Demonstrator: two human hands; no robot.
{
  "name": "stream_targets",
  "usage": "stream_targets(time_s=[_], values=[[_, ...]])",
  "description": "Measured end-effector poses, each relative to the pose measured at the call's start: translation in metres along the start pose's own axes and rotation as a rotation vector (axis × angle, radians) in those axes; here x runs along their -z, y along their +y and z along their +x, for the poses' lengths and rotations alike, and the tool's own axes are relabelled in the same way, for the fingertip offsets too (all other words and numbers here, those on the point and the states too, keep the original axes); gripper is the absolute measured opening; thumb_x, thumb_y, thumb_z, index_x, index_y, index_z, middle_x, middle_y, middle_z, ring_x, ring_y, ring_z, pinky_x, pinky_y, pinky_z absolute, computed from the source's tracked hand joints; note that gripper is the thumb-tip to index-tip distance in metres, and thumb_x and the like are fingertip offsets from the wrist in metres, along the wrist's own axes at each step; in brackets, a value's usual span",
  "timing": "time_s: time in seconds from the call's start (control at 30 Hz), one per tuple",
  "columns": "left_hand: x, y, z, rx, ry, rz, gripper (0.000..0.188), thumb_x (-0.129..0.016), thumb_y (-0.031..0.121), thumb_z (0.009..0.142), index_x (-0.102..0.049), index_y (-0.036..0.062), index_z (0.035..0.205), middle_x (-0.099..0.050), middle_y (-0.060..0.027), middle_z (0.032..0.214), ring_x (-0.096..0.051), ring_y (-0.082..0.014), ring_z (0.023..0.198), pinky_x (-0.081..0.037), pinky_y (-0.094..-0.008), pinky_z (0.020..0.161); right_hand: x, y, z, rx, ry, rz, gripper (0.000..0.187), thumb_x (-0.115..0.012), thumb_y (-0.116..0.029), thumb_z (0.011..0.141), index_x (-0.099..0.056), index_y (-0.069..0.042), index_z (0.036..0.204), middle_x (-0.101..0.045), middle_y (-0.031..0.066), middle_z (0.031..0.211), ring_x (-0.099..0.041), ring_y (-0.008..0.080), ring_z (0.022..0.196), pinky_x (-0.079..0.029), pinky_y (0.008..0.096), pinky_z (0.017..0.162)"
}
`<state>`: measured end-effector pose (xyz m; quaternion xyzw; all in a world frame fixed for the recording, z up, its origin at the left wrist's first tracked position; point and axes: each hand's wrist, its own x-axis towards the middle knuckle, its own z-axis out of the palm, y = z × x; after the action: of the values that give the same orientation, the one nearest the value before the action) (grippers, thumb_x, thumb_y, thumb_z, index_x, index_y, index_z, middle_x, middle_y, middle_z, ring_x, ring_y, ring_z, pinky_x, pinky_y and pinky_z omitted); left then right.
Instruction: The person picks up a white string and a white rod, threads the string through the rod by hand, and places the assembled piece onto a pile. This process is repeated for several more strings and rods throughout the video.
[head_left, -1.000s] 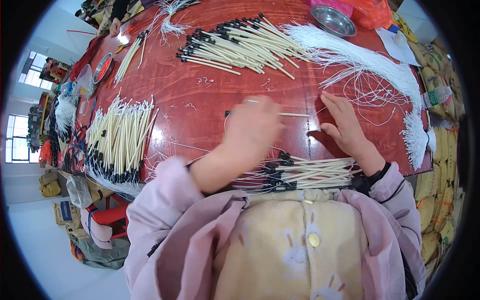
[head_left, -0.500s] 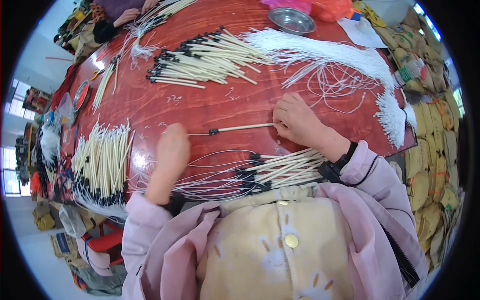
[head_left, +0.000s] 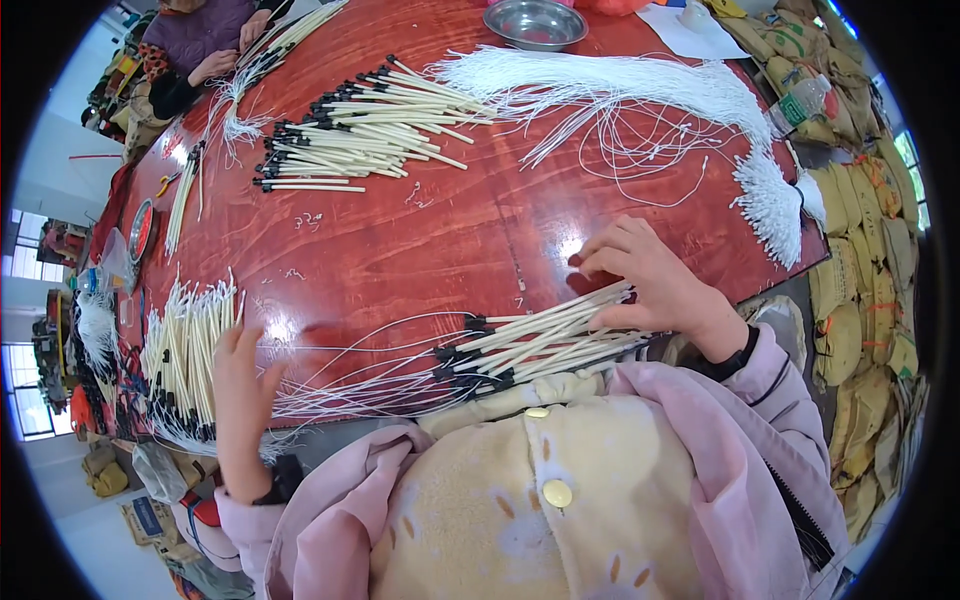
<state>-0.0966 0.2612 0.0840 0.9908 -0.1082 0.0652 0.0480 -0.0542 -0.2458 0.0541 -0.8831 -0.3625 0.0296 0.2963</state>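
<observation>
My right hand (head_left: 655, 280) is open, fingers and thumb spread over the right ends of a pile of cream rods (head_left: 545, 338) by the table's front edge. These rods have black end pieces, and long white cords (head_left: 340, 385) trail from them to the left. My left hand (head_left: 245, 390) is also open, thumb apart from the fingers, beside a dense bundle of cream rods (head_left: 185, 350) with white tips. One white cord runs from the pile toward the left fingertips; whether it touches them I cannot make out.
A larger heap of black-ended rods (head_left: 370, 135) lies across the red table (head_left: 400, 250). Behind it on the right spreads a long hank of white cords (head_left: 620, 85). A metal bowl (head_left: 537, 24) stands at the far edge. Another person's hands (head_left: 215, 66) work far left.
The single rod with its cord, earlier stretched between my hands, has left them. My right hand came nearer and opened over the pile; the left moved left and opened. The view shifted slightly.
</observation>
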Motion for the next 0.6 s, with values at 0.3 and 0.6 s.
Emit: stream_targets(time_s=[0.3, 0.6], values=[[-0.110, 0.215, 0.213, -0.360, 0.012, -0.352, 0.022, -0.070, 0.019, 0.088, -0.064, 0.0005, 0.099, -0.065, -0.0196, 0.101, -0.064, -0.0396, 0.103, -0.052, -0.0481, 0.089, -0.014, 0.004, 0.015, -0.074, 0.155, -0.192, 0.050, -0.078, -0.033, 0.083, -0.065, -0.005, 0.122, -0.061, 0.0118, 0.127, -0.055, 0.0324, 0.114, -0.040, 0.0458, 0.102], [-0.131, 0.210, 0.195, -0.392, -0.075, -0.212, 0.012, -0.057, 0.006, 0.089, -0.062, -0.0024, 0.096, -0.065, -0.0239, 0.099, -0.066, -0.0420, 0.097, -0.054, -0.0497, 0.080, -0.016, 0.016, 0.004, -0.124, 0.155, -0.202, 0.049, -0.079, -0.027, 0.082, -0.065, -0.004, 0.123, -0.062, 0.0121, 0.125, -0.055, 0.0321, 0.114, -0.041, 0.0457, 0.101]])
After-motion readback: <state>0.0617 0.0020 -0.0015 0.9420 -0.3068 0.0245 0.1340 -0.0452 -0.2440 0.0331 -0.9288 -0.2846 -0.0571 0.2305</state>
